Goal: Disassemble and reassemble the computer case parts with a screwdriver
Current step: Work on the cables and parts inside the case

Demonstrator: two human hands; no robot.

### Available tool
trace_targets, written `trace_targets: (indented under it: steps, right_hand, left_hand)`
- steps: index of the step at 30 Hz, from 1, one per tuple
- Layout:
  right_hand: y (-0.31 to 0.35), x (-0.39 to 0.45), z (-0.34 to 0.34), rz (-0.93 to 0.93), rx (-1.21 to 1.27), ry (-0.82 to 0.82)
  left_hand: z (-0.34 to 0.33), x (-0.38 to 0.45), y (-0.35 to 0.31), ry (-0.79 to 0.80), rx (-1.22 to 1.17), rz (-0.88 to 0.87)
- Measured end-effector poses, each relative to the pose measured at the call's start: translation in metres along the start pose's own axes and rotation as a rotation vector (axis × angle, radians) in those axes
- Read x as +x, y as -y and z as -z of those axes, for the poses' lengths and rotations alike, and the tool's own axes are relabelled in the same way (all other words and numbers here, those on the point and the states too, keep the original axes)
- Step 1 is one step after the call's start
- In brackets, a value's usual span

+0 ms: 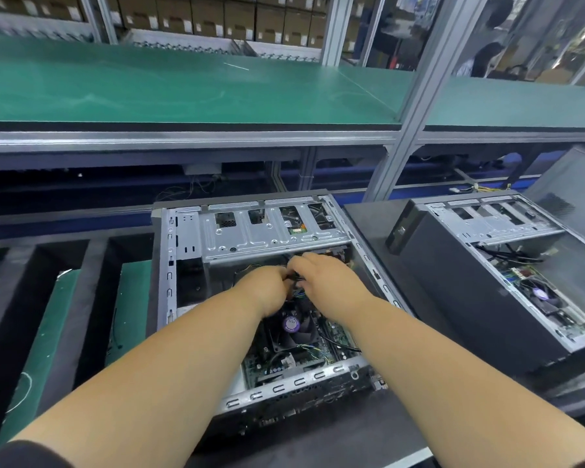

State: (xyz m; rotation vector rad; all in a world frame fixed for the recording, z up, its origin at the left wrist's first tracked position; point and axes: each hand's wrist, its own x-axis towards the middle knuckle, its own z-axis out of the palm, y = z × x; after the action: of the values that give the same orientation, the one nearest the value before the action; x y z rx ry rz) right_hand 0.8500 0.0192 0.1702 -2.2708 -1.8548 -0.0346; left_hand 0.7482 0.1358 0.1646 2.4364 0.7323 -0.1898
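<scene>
An open computer case (169,265) lies on its side in front of me, its motherboard and a black CPU fan (293,327) exposed. A silver drive cage (250,231) spans its far end. Both my hands reach inside, just below the cage. My left hand (267,288) and my right hand (325,278) meet over a bundle of black cables (293,280), and their curled fingers pinch it between them. The fingertips are partly hidden by the hands themselves. No screwdriver is in view.
A second open computer case (480,265) stands to the right on the dark work surface. Black foam trays with green mat strips (48,315) lie to the left. A green-topped shelf (183,89) runs across above, with aluminium posts. People stand far back right.
</scene>
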Motion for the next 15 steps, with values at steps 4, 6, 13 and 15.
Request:
trace_targets:
  steps: [4,6,13,15]
  right_hand:
    - [0.000,0.009,-0.005,-0.165,0.133,0.022]
    - [0.003,0.014,-0.010,-0.271,0.184,0.050]
    - [0.019,0.033,-0.034,-0.347,0.082,0.185]
    - [0.024,0.043,-0.043,-0.385,0.027,0.245]
  left_hand:
    - [0.015,-0.005,-0.001,0.009,0.236,0.040]
    - [0.027,-0.011,0.005,-0.002,0.312,0.052]
    - [0.063,-0.032,0.038,-0.330,0.025,-0.111]
    - [0.062,-0.028,0.047,-0.444,-0.048,-0.142]
